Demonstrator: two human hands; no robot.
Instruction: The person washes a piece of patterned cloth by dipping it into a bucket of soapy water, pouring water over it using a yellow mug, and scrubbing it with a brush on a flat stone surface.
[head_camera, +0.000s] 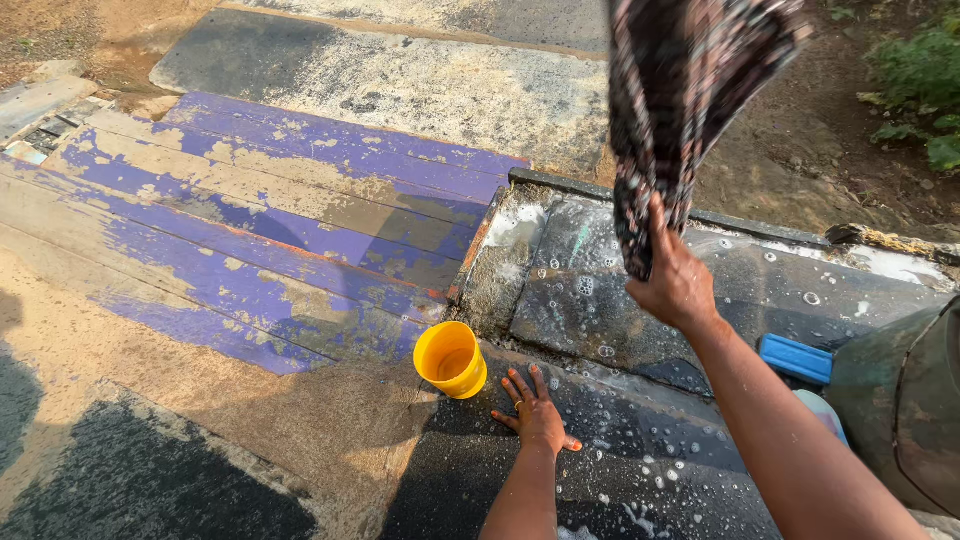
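My right hand (676, 285) is raised and grips the lower end of a dark patterned wet cloth (680, 100) that swings up above it, blurred by motion. My left hand (536, 410) rests flat with fingers spread on the wet, soapy dark slab (640, 470). A yellow plastic cup (450, 358) lies tipped just left of my left hand, its opening facing up and to the left.
A wet stone washing slab (590, 290) with foam lies beyond the cup. Worn purple painted planks (270, 220) stretch to the left. A blue bar (795, 357) lies at the right beside a dark green basin (900, 400). Dirt and plants (920, 70) are at the far right.
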